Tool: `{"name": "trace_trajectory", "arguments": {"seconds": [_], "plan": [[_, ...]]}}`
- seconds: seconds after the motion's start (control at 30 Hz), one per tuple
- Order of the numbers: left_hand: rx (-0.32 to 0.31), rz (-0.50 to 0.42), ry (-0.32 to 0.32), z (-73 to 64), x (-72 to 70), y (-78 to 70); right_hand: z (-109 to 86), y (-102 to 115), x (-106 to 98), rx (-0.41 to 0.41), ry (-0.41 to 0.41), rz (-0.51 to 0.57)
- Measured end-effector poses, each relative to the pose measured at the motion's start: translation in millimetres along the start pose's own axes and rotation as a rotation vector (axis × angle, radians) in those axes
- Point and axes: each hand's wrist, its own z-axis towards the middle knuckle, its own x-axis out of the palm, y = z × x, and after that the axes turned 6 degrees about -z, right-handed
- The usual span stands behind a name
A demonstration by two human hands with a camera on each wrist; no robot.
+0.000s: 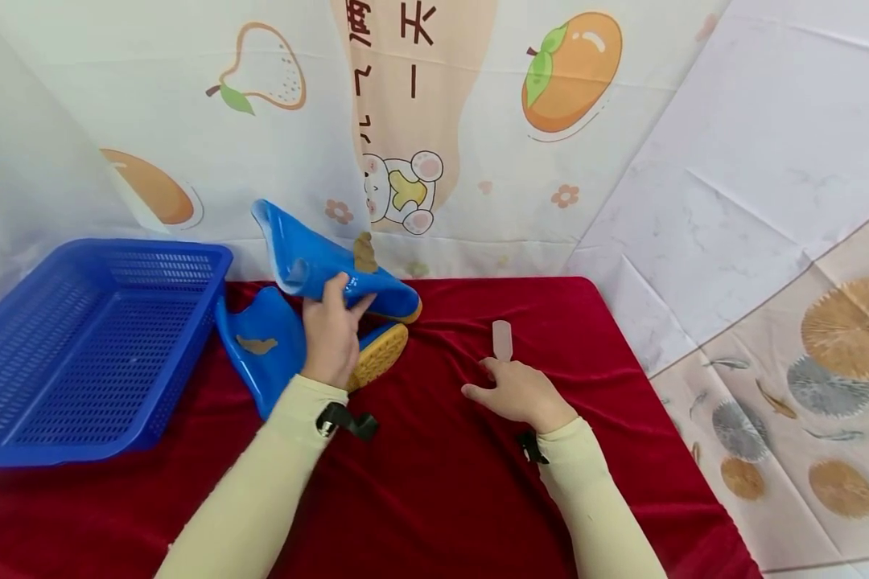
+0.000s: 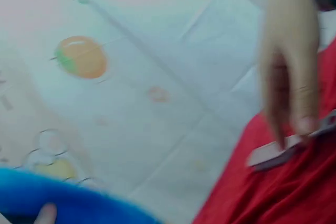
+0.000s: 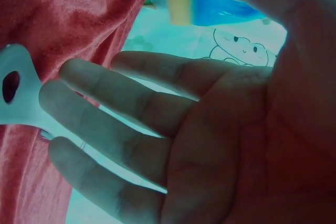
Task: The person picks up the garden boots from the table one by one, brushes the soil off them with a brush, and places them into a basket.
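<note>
The 2 boots (image 1: 311, 253) look like smooth, glossy rubber, with matt brown patches (image 1: 257, 346) and a rough, ridged sole (image 1: 380, 356). The basket (image 1: 152, 244) is shiny plastic, the pale tool (image 1: 503, 340) smooth plastic, the tablecloth (image 1: 434, 474) velvety cloth.

Curtain (image 1: 471, 88): sideways "一天" (image 1: 414, 28) above printed bear (image 1: 404, 191); adjoining characters (image 1: 360, 32) unclear.
Upper boot (image 1: 319, 256): white marking (image 1: 351, 284) below bear, illegible.

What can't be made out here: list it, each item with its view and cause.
- Head: middle of the lower boot, behind the left hand and upper boot.
- Head: left end of the basket, cut off by the left edge.
- Left wrist: whether the right hand touches the pale tool, too blurred.
- Right wrist: the tool's far end, cut off by the left edge.
</note>
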Motion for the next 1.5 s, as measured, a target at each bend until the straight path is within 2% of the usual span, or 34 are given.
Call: {"name": "trace_trajectory", "arguments": {"seconds": [0.1, 0.23, 0.43, 0.6, 0.67, 0.77, 0.93, 1.03, 1.13, 1.27, 1.33, 1.4, 1.5], "plan": [[0.003, -0.043, 0.047, 11.4, -8.2, -21.3, 0.4, 0, 0, 0.004, 0.004, -0.004], [-0.005, 0.014, 0.119, 22.0, -24.2, -48.9, 1.0, 1, -1, 0.01, 0.004, -0.01], [-0.076, 0.135, 0.232, 36.7, -43.9, -80.6, 2.7, -1, 0, 0.006, 0.018, -0.011], [-0.157, 0.306, 0.243, 49.3, -54.5, -95.3, 3.5, -5, 4, 0.014, 0.035, -0.013], [-0.177, 0.371, 0.238, 51.0, -57.5, -96.4, 3.8, -7, 5, 0.016, 0.037, -0.013], [-0.162, 0.499, 0.241, 50.2, -60.8, -88.6, 4.0, -9, 6, 0.02, 0.042, -0.01], [-0.097, 0.737, 0.347, 42.1, -62.2, -68.7, 4.4, -11, 6, 0.023, 0.042, -0.008], [-0.066, 0.855, 0.365, 39.7, -61.3, -58.2, 4.6, -11, 6, 0.026, 0.043, -0.007], [-0.07, 0.897, 0.311, 38.9, -62.6, -50.5, 5.2, -11, 6, 0.028, 0.045, -0.003], [-0.045, 0.86, 0.183, 40.5, -68.3, -45.3, 6.8, -10, 6, 0.022, 0.047, -0.006], [-0.012, 0.842, 0.136, 43.2, -70.0, -45.1, 7.6, -10, 6, 0.017, 0.043, -0.01], [0.028, 0.837, 0.115, 46.4, -70.8, -46.1, 8.7, -9, 6, 0.014, 0.035, -0.014], [0.082, 0.846, 0.119, 48.8, -69.4, -50.4, 10.3, -10, 6, 0.014, 0.025, -0.017]]}}
